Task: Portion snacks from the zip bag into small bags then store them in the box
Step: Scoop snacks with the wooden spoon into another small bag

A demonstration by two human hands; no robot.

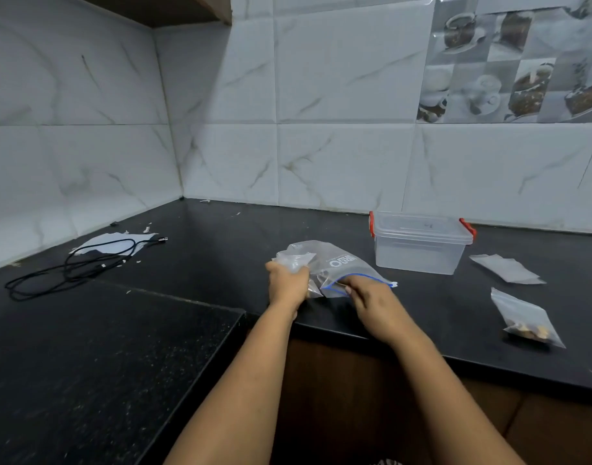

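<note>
Far left of the counter (pixel 200 260), near the wall: coiled cable (pixel 69 266) over paper (pixel 115 244). Near the front edge at centre, left hand (pixel 288 284) clenches a crumpled small bag (pixel 294 258); right hand (pixel 372 302) has fingers in the blue-zipped mouth of the zip bag (pixel 345 263), grip undeterminable. Rightward: lidded box (pixel 420 243) toward the back wall, empty bags (pixel 506 268), then a filled bag (pixel 526 318) by the front edge.

One zip bag (pixel 341 265), three small bags (pixel 528 318), one box (pixel 420 243), one cable (pixel 73 266)
</note>
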